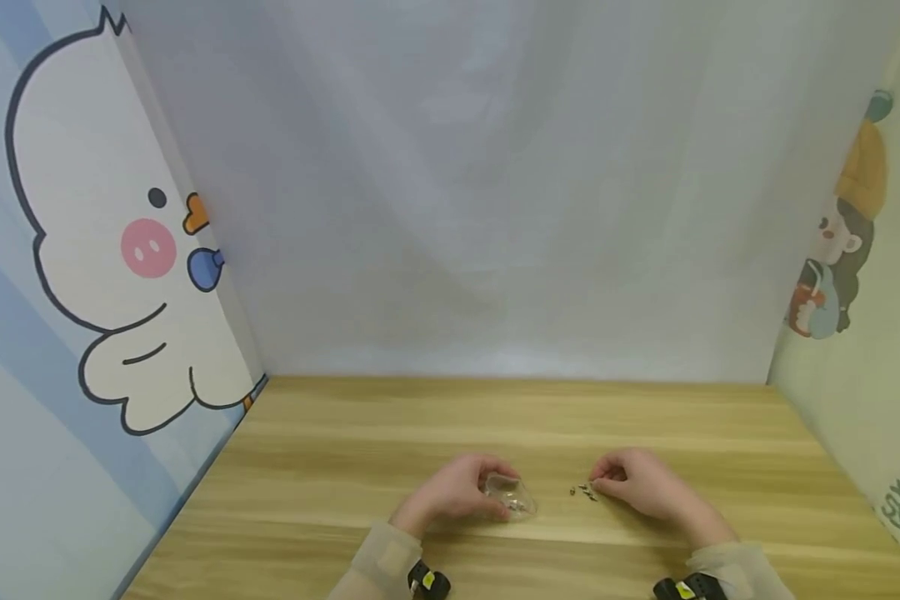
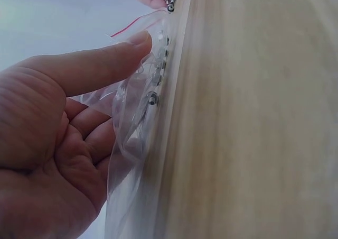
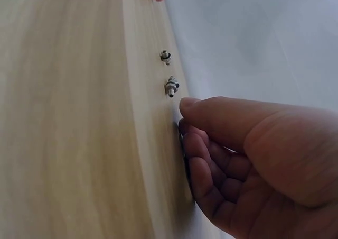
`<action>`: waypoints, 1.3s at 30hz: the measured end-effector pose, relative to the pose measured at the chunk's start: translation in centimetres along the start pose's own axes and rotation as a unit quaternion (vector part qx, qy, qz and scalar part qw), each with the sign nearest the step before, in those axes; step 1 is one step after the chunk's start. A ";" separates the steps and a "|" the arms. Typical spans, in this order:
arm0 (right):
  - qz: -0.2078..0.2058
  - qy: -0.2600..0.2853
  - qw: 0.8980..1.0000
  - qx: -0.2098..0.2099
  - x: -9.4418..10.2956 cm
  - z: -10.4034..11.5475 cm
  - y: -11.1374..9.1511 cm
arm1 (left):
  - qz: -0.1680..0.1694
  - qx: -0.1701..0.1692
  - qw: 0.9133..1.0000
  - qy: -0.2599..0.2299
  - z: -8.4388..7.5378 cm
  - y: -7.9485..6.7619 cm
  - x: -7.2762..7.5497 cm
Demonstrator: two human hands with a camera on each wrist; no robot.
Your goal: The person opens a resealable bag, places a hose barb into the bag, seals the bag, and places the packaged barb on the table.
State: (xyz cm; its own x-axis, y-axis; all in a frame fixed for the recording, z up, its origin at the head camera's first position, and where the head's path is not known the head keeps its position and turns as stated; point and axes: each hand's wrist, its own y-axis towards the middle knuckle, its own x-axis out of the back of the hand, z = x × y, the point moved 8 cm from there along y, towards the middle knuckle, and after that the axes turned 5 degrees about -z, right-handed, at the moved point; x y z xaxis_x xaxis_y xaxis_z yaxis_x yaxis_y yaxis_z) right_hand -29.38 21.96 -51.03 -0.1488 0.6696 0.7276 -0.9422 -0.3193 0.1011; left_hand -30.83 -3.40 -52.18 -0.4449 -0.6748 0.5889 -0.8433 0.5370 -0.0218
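Observation:
My left hand (image 1: pixel 461 490) grips a clear plastic zip bag (image 1: pixel 512 497) low on the table. In the left wrist view the thumb lies over the bag (image 2: pixel 124 122), with fingers behind it and its red seal line at the top. Several small metal screws (image 2: pixel 153 99) show through the film. To the right, a loose cluster of small metal screws (image 1: pixel 587 492) lies on the wood. My right hand (image 1: pixel 641 483) is curled beside them, thumb and index tips close together at the cluster's edge. Whether those fingertips pinch a screw, I cannot tell. One screw (image 3: pixel 171 86) shows just past the thumb tip.
The wooden tabletop (image 1: pixel 390 417) runs back to a grey-white backdrop (image 1: pixel 450 208). Printed panels stand at both sides, with a cartoon bird (image 1: pixel 90 208) on the left and a figure in an orange hat (image 1: pixel 862 175) on the right.

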 end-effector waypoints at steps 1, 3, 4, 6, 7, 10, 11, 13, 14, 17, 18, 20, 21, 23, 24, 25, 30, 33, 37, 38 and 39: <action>0.001 0.000 1.000 -0.001 -0.1 0.0 0.0 | 0.001 -0.001 1.000 -0.002 0.0 -0.1 0.0; -0.001 0.003 1.000 -0.002 -0.2 -0.1 -0.1 | 0.002 -0.002 1.000 -0.005 -0.1 -0.2 0.0; -0.003 0.005 1.000 -0.002 -0.2 -0.1 -0.1 | 0.002 -0.002 1.000 -0.007 -0.1 -0.2 0.1; -0.005 0.006 1.000 0.002 -0.1 -0.1 -0.1 | 0.001 -0.002 1.000 -0.008 0.0 -0.2 0.1; -0.005 0.008 1.000 0.001 -0.1 -0.1 -0.1 | 0.000 -0.003 1.000 -0.006 -0.1 -0.1 0.0; -0.003 0.013 1.000 -0.001 0.0 -0.2 0.0 | 0.000 0.002 1.000 -0.001 0.1 0.0 0.0; -0.002 0.014 1.000 -0.003 0.0 -0.2 0.0 | -0.001 0.004 1.000 -0.003 0.1 0.0 0.0; 0.000 0.016 1.000 -0.003 0.0 -0.3 0.1 | -0.002 0.006 1.000 -0.003 0.1 0.0 -0.1; 0.000 0.014 1.000 -0.001 0.0 -0.3 0.1 | -0.003 0.006 1.000 -0.005 0.1 0.0 -0.1; 0.002 0.009 1.000 -0.007 0.0 -0.5 0.2 | -0.004 0.007 1.000 -0.008 0.2 0.0 -0.1; 0.003 0.007 1.000 -0.006 0.0 -0.5 0.1 | -0.003 0.008 1.000 -0.008 0.2 0.0 -0.1; 0.007 0.007 1.000 -0.011 -0.1 -0.6 0.1 | -0.002 0.009 1.000 -0.011 0.2 -0.1 -0.2; 0.008 0.009 1.000 -0.014 -0.2 -0.6 0.1 | -0.001 0.010 1.000 -0.012 0.3 -0.1 -0.2; 0.010 0.013 1.000 -0.013 -0.2 -0.6 0.1 | -0.002 0.010 1.000 -0.012 0.3 -0.2 -0.1; 0.009 0.015 1.000 -0.013 -0.2 -0.5 0.1 | -0.002 0.010 1.000 -0.011 0.3 -0.2 -0.1; 0.009 0.017 1.000 -0.015 -0.1 -0.6 0.1 | -0.003 0.009 1.000 -0.011 0.3 -0.2 -0.1; 0.010 0.019 1.000 -0.021 -0.1 -0.6 0.2 | -0.001 0.005 1.000 -0.009 0.3 0.0 -0.1; 0.011 0.021 0.999 -0.023 -0.1 -0.6 0.1 | 0.000 0.002 1.000 -0.007 0.4 0.1 -0.2; 0.009 0.026 0.999 -0.019 -0.1 -0.4 0.2 | 0.000 0.000 1.000 0.002 0.5 0.1 -0.2; 0.009 0.029 0.999 -0.018 -0.1 -0.3 0.2 | -0.001 0.000 1.000 0.004 0.5 0.1 -0.1; 0.008 0.030 0.999 -0.016 -0.1 -0.2 0.2 | -0.001 0.000 1.000 0.005 0.5 0.1 -0.2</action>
State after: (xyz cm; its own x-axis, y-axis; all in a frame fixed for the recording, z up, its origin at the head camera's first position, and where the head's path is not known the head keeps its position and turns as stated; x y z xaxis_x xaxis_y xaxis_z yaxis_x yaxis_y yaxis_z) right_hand -29.61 21.96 -51.26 -0.1807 0.7041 0.6867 -0.9485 -0.3094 0.0677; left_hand -31.04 -3.48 -52.71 -0.4397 -0.6716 0.5964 -0.8449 0.5346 -0.0209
